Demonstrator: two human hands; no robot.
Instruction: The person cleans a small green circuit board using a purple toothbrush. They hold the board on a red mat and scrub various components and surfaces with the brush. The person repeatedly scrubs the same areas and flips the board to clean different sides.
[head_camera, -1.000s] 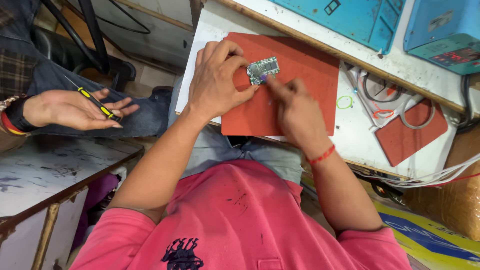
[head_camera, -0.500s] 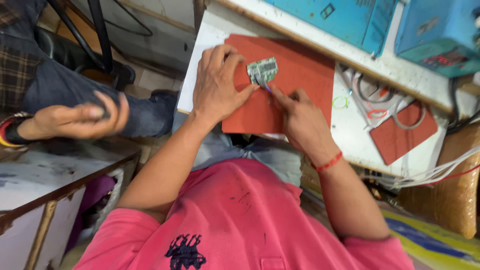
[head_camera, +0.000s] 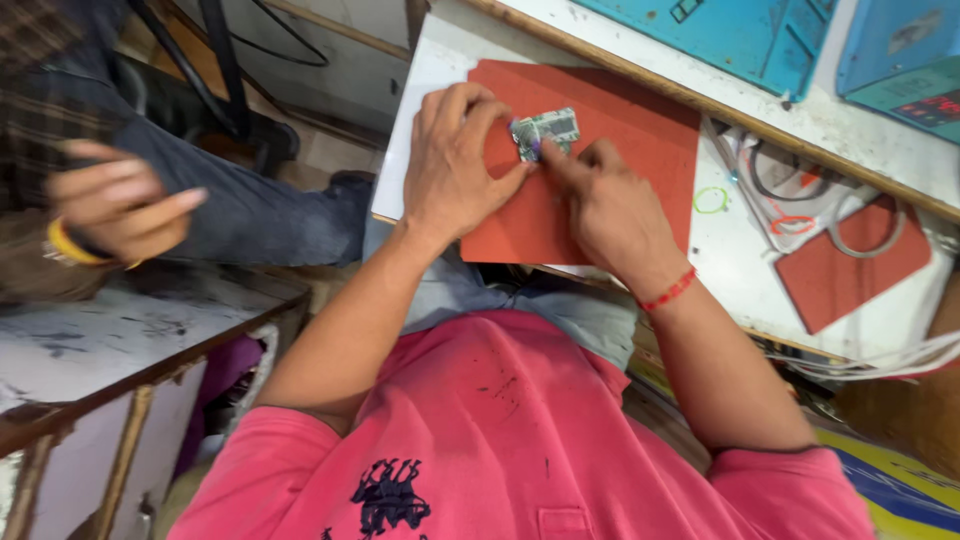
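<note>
Two hands on one small circuit board.
The left hand pins the green circuit board with curled fingers; the right hand, at five o'clock, pinches its lower edge. Two red mats lie on one white bench; a co-worker's hand at nine o'clock.

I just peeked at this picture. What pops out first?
Two hands meet over a small green circuit board on a red mat at the top middle: the left hand steadies it and the right hand presses on its edge. Below them a bright pink shirt fills the bottom. At far left, another person's hand with a yellow bangle hovers over a scuffed table.
</note>
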